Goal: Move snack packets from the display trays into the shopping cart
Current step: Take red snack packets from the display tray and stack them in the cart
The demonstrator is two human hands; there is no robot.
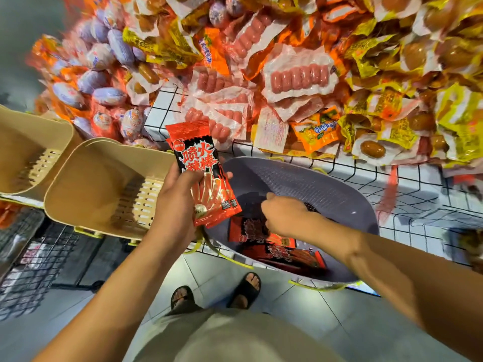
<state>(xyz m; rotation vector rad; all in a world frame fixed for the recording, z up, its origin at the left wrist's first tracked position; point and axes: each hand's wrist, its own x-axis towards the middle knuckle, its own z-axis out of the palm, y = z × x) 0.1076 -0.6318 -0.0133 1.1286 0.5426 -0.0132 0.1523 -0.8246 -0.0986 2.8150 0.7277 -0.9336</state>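
A heap of snacks [313,48] covers the shelf above. Below it sits the grey tray [339,184], with a beige basket [86,184] to its left and the wire cart [28,262] lower left. More packets [287,252] lie in the tray's near end. The left hand [172,205] grips a red packet [206,173] upright over the tray's left rim. The right hand [285,218] reaches down into the tray; whether its hidden fingers hold anything I cannot tell. Best to pinch one packet by its edge, lift clear of the rim, then carry both left to the cart.
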